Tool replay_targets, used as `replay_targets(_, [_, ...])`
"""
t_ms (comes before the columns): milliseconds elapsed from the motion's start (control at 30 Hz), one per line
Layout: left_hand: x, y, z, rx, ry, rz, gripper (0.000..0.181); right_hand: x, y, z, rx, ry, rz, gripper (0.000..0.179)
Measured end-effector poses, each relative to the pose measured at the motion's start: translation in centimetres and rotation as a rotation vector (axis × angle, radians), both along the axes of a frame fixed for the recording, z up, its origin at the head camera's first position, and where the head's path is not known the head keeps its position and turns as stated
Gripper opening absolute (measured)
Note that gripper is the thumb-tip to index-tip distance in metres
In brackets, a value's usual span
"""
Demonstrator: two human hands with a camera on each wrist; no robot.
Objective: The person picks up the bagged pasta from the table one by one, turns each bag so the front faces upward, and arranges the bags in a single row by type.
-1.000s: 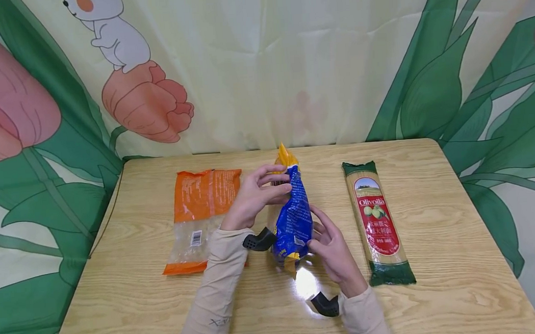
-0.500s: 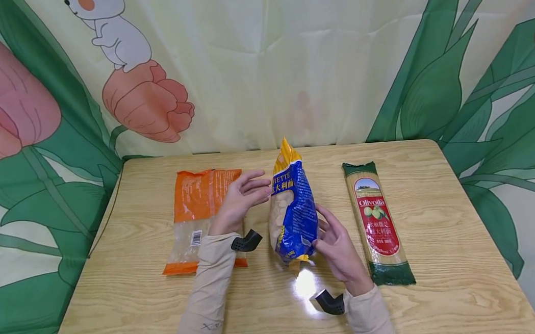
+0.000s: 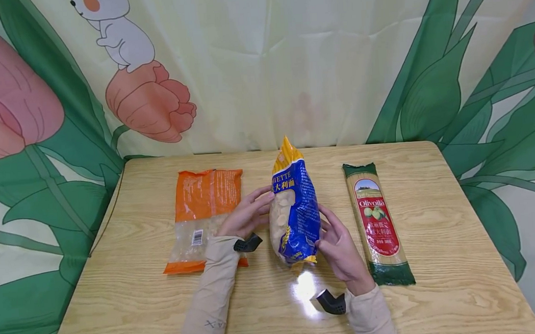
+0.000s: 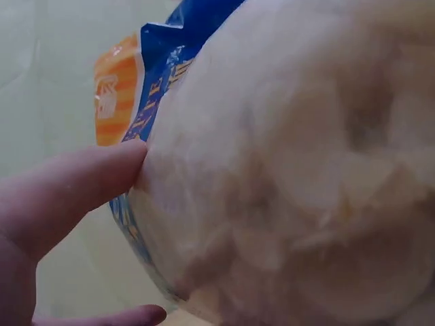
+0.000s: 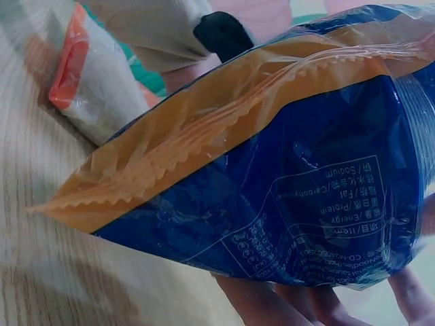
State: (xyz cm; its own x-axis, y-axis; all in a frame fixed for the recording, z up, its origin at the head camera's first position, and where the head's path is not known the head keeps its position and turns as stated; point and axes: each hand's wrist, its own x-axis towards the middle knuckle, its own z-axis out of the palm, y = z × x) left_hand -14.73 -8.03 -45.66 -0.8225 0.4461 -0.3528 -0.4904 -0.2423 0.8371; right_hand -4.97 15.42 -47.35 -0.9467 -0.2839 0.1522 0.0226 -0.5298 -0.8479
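A blue and yellow pasta bag [image 3: 299, 211] stands tilted at the middle of the table, its clear window and pale pasta pieces showing on the left side. My right hand [image 3: 344, 257] grips the bag's lower right edge, thumb in front; in the right wrist view its fingers [image 5: 272, 303] curl beneath the blue side. On the opposite side my left hand [image 3: 246, 214] reaches to the bag with extended fingers. The left wrist view shows one straight fingertip [image 4: 132, 159] against the window's edge and another digit lower down, while pasta fills most of that picture.
To the left lies an orange and clear bag [image 3: 207, 191] with a barcode, partly covered by the left forearm. A green-ended spaghetti pack [image 3: 377, 221] with a red label lies at the right. Behind the wooden table [image 3: 446, 227] hangs a printed curtain [image 3: 317, 72].
The bag has turned so its printed front and window show. My left hand let go of its upper part, drew back left, then came to its left side. My right hand kept its grip.
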Motion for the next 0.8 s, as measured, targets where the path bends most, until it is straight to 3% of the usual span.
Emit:
replay_targets(200, [0.4, 0.2, -0.5, 0.043, -0.011, 0.019, 0.052, 0.0, 0.1, -0.1, 0.042, -0.048, 0.018, 0.075])
replay_targets(533, [0.9, 0.5, -0.5, 0.078, 0.023, 0.205, 0.054, -0.3, 0.5, 0.4, 0.091, -0.106, 0.046, 0.079])
replay_targets(800, [0.9, 0.9, 0.6, 0.049, 0.073, 0.325, 0.057, -0.5, 0.1, 0.5, 0.110, -0.196, -0.013, 0.069])
